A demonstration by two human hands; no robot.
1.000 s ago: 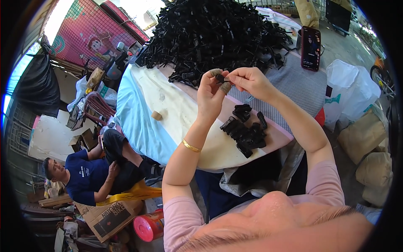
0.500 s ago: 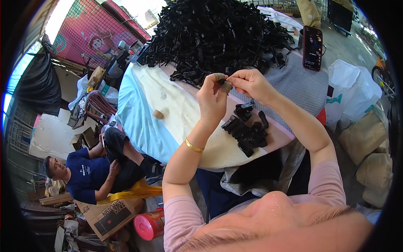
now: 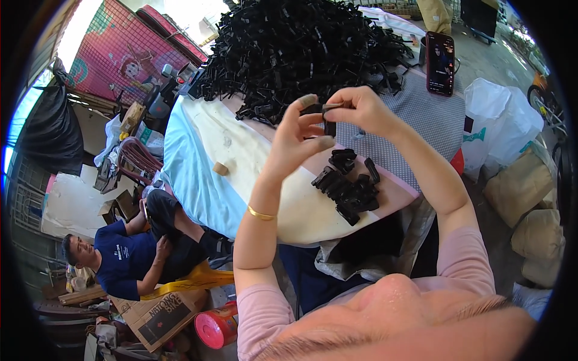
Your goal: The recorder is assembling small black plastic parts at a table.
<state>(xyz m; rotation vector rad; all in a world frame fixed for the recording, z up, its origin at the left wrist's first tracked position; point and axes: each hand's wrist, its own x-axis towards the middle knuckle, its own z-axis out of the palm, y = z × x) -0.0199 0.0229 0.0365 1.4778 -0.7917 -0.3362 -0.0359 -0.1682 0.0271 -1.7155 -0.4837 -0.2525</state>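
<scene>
My right hand (image 3: 364, 111) pinches a small black piece (image 3: 329, 126) between thumb and fingers above the table. Beside it, my left hand (image 3: 289, 144) has its thumb spread away from its other fingers, whose tips are close to the piece; whether they touch it is hard to tell. Tan wrapping covers the left thumb and index finger. Just below the hands lies a small group of black parts (image 3: 346, 188), most of them side by side. A large heap of similar black parts (image 3: 307, 57) rises at the far side of the table.
The round table (image 3: 198, 192) has a cloth cover. On it are a small tan roll (image 3: 221, 168) at left and a standing phone (image 3: 440, 64) at far right. White plastic bags (image 3: 500, 123) stand to the right. A seated person (image 3: 129, 253) is at left, near a red bucket (image 3: 215, 325).
My left thumb has opened away from its index finger, and the black piece shows more now. My right hand has moved slightly and keeps its pinch. The view has shifted a little.
</scene>
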